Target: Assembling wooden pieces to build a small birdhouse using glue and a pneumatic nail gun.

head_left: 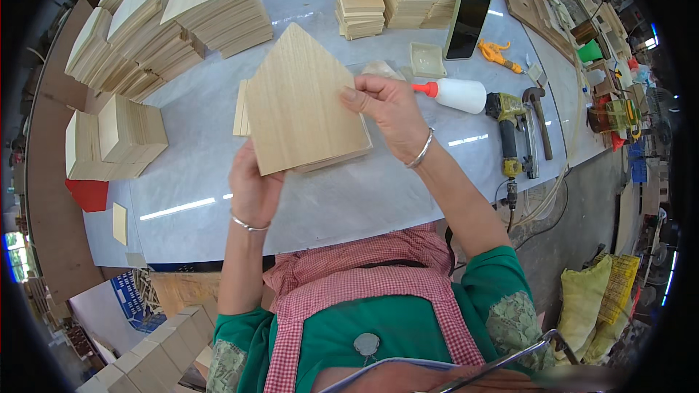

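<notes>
Two hands (397,115), panel (302,105) held between.

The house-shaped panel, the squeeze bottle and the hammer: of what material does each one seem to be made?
House-shaped panel: wood, perhaps plywood, apparently unvarnished; its pale, matte face shows fine grain lines.
Squeeze bottle: likely plastic, smooth and white; the red nozzle looks plastic too.
Hammer: brown handle, perhaps wooden; dark head, probably metal; finish unclear.
</notes>
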The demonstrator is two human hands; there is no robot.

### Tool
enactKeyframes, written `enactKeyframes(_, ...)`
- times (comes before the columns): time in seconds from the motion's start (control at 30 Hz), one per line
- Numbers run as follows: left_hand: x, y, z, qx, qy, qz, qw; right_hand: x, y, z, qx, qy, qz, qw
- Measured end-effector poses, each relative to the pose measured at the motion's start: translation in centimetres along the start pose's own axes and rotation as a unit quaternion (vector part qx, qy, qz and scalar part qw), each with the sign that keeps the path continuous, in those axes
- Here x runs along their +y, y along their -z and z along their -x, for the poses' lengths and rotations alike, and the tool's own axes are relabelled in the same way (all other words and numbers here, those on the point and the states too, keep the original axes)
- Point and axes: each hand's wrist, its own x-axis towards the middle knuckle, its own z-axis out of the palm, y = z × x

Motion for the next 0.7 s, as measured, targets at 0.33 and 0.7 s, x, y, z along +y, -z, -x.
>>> enactKeyframes(0.33, -0.1, 1.6, 0.5, 0.001, -0.121, -0.321, 0.939, 1.8, 1.8, 0.2, -0.001, 0.010, 0.098, 0.995)
enactKeyframes(0.7, -1.0, 1.6, 0.2, -0.010, -0.131, -0.314, 0.940, 2.0, 1.8, -0.2, 0.067, 0.014, 0.098, 0.993)
